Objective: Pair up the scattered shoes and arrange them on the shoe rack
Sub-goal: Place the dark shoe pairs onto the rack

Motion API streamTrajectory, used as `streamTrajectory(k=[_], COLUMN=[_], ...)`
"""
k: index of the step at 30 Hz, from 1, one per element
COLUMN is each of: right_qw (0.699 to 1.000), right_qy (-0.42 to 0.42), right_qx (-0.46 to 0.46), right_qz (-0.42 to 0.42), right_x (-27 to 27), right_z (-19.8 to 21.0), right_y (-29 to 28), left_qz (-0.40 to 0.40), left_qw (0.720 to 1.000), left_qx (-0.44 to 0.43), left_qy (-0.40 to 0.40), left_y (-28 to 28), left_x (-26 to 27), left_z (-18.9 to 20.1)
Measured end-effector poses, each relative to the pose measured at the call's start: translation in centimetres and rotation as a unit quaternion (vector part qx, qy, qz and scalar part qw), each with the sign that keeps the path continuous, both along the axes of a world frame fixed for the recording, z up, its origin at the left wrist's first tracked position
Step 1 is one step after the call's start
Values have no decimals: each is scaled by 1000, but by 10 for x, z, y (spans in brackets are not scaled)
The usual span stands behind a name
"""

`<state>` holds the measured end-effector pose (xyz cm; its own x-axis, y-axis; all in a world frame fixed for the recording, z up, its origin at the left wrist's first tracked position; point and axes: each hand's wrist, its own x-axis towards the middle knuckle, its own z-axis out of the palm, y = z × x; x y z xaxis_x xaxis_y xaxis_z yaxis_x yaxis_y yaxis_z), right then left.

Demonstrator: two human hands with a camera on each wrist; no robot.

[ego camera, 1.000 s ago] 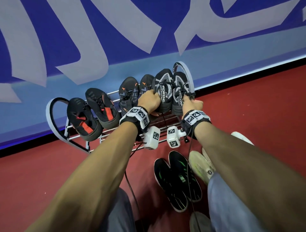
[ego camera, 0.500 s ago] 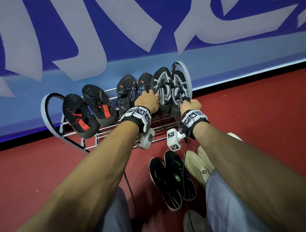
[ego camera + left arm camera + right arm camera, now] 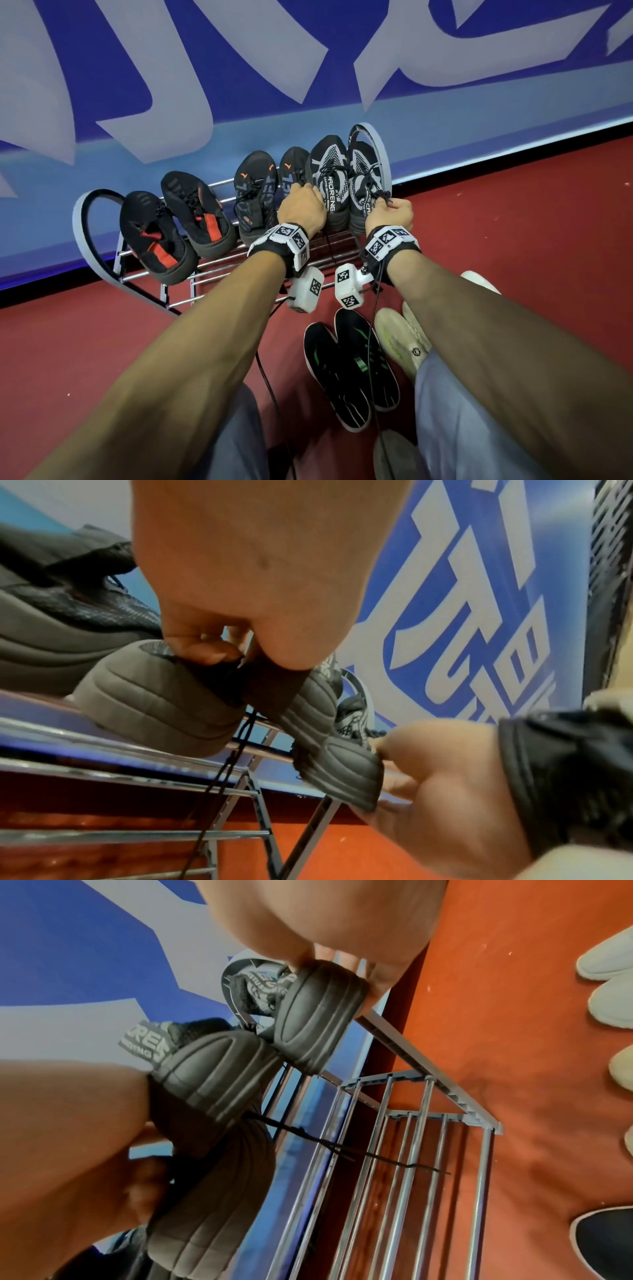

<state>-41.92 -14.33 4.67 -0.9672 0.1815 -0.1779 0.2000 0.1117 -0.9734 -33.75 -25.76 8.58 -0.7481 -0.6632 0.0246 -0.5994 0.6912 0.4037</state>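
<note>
A silver wire shoe rack (image 3: 219, 270) stands against the wall. On its top shelf are a black pair with red straps (image 3: 171, 222), a black pair with orange logos (image 3: 257, 192) and a black-and-white knit pair. My left hand (image 3: 301, 209) pinches the heel collar of the left knit shoe (image 3: 330, 178), whose ribbed heel (image 3: 304, 704) shows under my fingers (image 3: 202, 650). My right hand (image 3: 390, 212) grips the heel of the right knit shoe (image 3: 363, 178), right by the rack's rounded end hoop. Both heels (image 3: 322, 1015) (image 3: 212, 1069) sit on the top bars.
On the red floor in front of the rack lie a black pair with green marks (image 3: 349, 366) and a cream pair (image 3: 400, 339). A loose black lace (image 3: 359, 1150) hangs over the lower bars. A blue-and-white banner (image 3: 308, 51) backs the rack. My knees are below.
Both hands have kept hold of the knit pair's heels. The shoes have barely moved on the top shelf; only the view has shifted slightly.
</note>
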Motion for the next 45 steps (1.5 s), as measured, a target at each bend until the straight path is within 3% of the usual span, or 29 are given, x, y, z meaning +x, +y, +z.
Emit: streamTrajectory(k=[2, 7, 11, 15, 18, 20, 24, 27, 29, 32, 35, 37, 40, 43, 45], right_qw=[1000, 985, 967, 923, 903, 884, 816, 762, 727, 679, 627, 638, 684, 718, 729], right_qy=[15, 23, 38, 79, 113, 192, 354, 364, 345, 298, 222, 131, -29, -172, -234], right_qx=[8, 115, 189, 307, 353, 376, 389, 415, 449, 492, 517, 522, 505, 458, 441], right_qz=[3, 125, 169, 220, 216, 201, 240, 338, 388, 457, 539, 550, 525, 495, 469], right_x=[1, -6, -12, -13, -15, -16, -6, 17, 36, 54, 58, 57, 63, 78, 89], right_z=[0, -6, 2, 8, 19, 29, 51, 49, 31, -5, -42, -72, -133, -197, -227], right_y=[1, 4, 9, 14, 19, 22, 27, 30, 36, 51, 67, 76, 96, 117, 128], left_qz=[2, 6, 15, 38, 52, 29, -32, -69, -104, -178, -197, -173, -121, -7, 72], left_qw=[1000, 1000, 999, 999, 993, 977, 952, 959, 965, 960, 950, 952, 958, 970, 964], left_qx=[4, 7, 11, 0, -95, -181, -247, -225, -215, -211, -156, -105, -46, 64, 142], left_qy=[-8, -26, -45, -28, 43, 111, 180, 157, 107, -52, -185, -228, -256, -233, -212], left_y=[0, 3, 5, 11, 14, 17, 33, 48, 59, 69, 65, 61, 59, 68, 81], left_x=[-1, 1, -1, -1, 4, 9, 28, 52, 72, 105, 135, 148, 153, 153, 151], left_z=[-5, -2, 0, 0, 8, 18, 40, 24, -5, -64, -120, -145, -170, -202, -232])
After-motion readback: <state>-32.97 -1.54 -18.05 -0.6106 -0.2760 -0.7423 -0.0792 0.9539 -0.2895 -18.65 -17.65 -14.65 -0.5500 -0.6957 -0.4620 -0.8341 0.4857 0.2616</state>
